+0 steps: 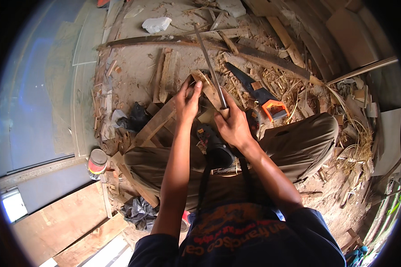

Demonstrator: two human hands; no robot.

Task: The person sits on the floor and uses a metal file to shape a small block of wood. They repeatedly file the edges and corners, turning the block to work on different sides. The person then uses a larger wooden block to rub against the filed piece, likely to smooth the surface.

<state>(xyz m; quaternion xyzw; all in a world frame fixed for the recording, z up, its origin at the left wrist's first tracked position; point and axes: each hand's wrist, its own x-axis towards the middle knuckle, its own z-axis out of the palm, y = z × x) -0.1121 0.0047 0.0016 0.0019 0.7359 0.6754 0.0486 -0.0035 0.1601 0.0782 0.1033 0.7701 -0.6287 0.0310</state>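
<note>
Sitting with knees spread on a littered dirt floor, you curl your left hand around the left side of a wooden block held in front of you, while your right hand closes around the wooden handle of a long metal tool slanting past the block. A black saw with an orange grip lies to the right.

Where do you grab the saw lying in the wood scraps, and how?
Probably best by the orange handle of the saw, reaching out over the person's right leg. The handle is shaped like a loop and lies near that leg, while the dark blade points away from it.
</note>
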